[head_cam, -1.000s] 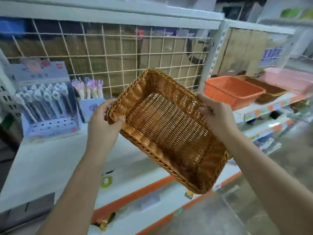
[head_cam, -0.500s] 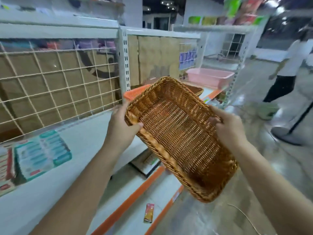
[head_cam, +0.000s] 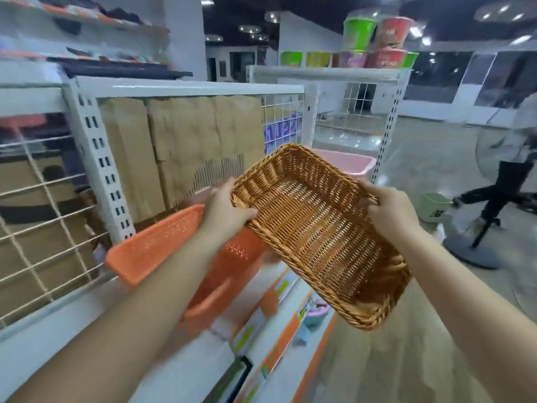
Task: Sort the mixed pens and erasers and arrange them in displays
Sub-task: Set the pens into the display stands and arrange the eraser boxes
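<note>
Both arms come in from the bottom corners of the frame and meet in the middle, holding a rectangular brown wicker basket (head_cam: 319, 228) up in the air, centre right. It's tilted, with the near end dipping toward the lower right and the far end up, so the bare woven floor faces the camera. The left hand (head_cam: 223, 212) grabs the far left corner. Its thumb is hooked over the rim and lies inside, and the other fingers go behind the outer wall, so how they lie can't be made out. The right hand (head_cam: 389, 212) clamps the right long rim with its fingers curled over the edge. Mostly just the back of that hand shows, fingertips tucked out of sight. Both forearms are bare and pretty straight.

Under the left forearm, left of centre, an orange perforated plastic basket (head_cam: 151, 248) sits on a white metal shelf (head_cam: 96, 158), and the arm covers a good chunk of it. Behind the wicker one a pink plastic tub (head_cam: 348, 162) peeks out, only its top edge showing. Brown cardboard sheets (head_cam: 180, 141) fill the back of the shelf. Upper right, colourful noodle cups (head_cam: 374, 33) are stacked, labels too blurry to read. At the right edge a person (head_cam: 517, 170) is cut off by the frame and smeared by blur, near a pale green bin (head_cam: 434, 210).
</note>
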